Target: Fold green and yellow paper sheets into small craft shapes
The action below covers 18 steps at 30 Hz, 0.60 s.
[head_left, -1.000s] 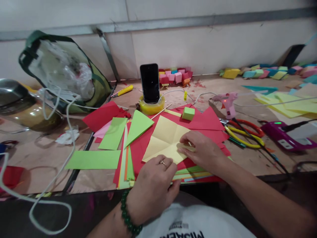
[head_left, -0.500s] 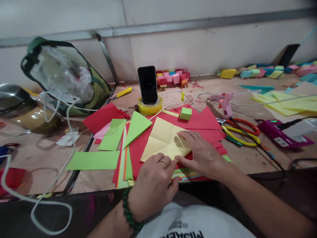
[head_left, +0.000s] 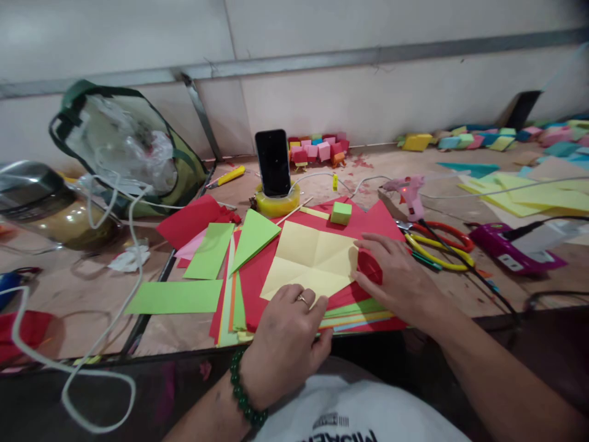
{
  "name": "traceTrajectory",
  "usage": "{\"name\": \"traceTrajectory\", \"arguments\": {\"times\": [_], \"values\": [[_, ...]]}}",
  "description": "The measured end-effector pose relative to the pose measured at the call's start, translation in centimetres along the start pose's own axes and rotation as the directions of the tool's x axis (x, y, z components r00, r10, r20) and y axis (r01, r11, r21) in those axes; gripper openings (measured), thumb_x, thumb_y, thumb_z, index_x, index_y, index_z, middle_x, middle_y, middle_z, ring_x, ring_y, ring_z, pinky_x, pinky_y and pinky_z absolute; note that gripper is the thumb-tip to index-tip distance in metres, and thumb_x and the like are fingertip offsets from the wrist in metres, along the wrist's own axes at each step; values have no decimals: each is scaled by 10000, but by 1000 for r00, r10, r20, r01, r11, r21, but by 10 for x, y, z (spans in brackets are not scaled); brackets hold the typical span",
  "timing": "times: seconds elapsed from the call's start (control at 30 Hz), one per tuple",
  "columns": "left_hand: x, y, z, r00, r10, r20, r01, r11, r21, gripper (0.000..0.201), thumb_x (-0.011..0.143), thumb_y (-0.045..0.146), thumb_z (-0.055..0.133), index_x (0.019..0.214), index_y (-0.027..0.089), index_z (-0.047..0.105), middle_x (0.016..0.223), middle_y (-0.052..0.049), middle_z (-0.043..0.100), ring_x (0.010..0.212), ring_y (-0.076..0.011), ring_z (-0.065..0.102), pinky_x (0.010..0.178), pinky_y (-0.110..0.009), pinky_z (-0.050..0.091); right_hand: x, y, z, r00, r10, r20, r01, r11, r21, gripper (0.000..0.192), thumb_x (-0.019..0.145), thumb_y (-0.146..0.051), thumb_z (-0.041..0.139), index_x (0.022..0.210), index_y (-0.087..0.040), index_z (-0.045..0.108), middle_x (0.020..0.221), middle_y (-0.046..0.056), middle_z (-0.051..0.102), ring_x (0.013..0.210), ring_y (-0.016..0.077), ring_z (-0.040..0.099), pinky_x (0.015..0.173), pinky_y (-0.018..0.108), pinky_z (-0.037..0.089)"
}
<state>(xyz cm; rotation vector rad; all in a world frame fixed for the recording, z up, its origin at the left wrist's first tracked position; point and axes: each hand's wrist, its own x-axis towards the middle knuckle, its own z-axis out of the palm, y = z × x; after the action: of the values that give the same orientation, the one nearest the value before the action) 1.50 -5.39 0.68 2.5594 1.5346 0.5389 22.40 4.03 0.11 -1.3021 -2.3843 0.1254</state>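
Resting on the pale-brown wooden bench [head_left: 184, 331], flat red paper sheets [head_left: 255, 275] are topped by a creased pale-yellow paper sheet [head_left: 313, 261], presumably light, limp and easily torn. Its near edge is pressed by the left hand [head_left: 289, 334], whose grip cannot be told; its right edge is met by the right hand [head_left: 400, 276], grip released. Opposite edges are best held.

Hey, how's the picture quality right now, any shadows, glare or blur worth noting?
Head view: muted light, with creases on the cream paper showing as faint shading; head view: darker shade on the red paper beside the right hand; head view: pale sheen on the jar's lid, fine detail generally soft, upper right corner darkened.
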Motion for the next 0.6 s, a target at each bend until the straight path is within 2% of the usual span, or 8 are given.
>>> {"name": "traceTrajectory", "arguments": {"times": [0.07, 0.2, 0.37, 0.5, 0.6], "values": [[1, 1, 0, 1000, 5, 4, -5, 1000, 16, 298, 835, 254, 550, 1114, 158, 590, 920, -83, 632, 892, -252, 532, 788, -413, 498, -1, -15, 2, 999, -20, -38, 20, 1000, 3, 447, 809, -356, 583, 1213, -178, 509, 1310, 167, 492, 1184, 339, 481, 982, 513, 412], [0, 1, 1, 1000, 13, 1, -14, 999, 46, 326, 837, 250, 557, 1139, 133, 590, 935, -87, 645, 897, -254, 548, 812, -434, 504, -4, -31, 12, 996, -44, 77, 40, 997, 59, 532, 817, -370, 589, 1292, -173, 452, 1370, 160, 458, 1262, 324, 427, 1026, 504, 396], [-17, -7, 6, 995, 39, -90, -39, 999, -3, 314, 858, 221, 538, 1152, 127, 591, 1153, -101, 644, 1070, -251, 566, 981, -483, 459, -6, -12, 17, 988, -25, 153, 7, 993, 115, 526, 829, -361, 568, 1308, -191, 434, 1378, 136, 466, 1274, 294, 433, 1038, 489, 402], [-32, -13, 10, 990, 24, -137, -31, 998, -55, 353, 850, 196, 534, 1189, 111, 582, 1234, -143, 607, 1164, -259, 543, 951, -436, 512, -7, 0, 9, 984, -47, 169, 21, 987, 157, 462, 856, -288, 495, 1304, -198, 433, 1377, 128, 479, 1266, 276, 454, 1042, 482, 404], [-35, -13, 10, 991, 19, -132, -28, 998, -61, 348, 850, 206, 535, 1178, 105, 594, 1231, -152, 606, 1162, -270, 547, 949, -446, 518, -5, -6, 5, 988, -59, 143, 36, 986, 161, 392, 862, -220, 427, 1251, -197, 473, 1302, 124, 544, 1205, 261, 512, 1014, 468, 429]]}}
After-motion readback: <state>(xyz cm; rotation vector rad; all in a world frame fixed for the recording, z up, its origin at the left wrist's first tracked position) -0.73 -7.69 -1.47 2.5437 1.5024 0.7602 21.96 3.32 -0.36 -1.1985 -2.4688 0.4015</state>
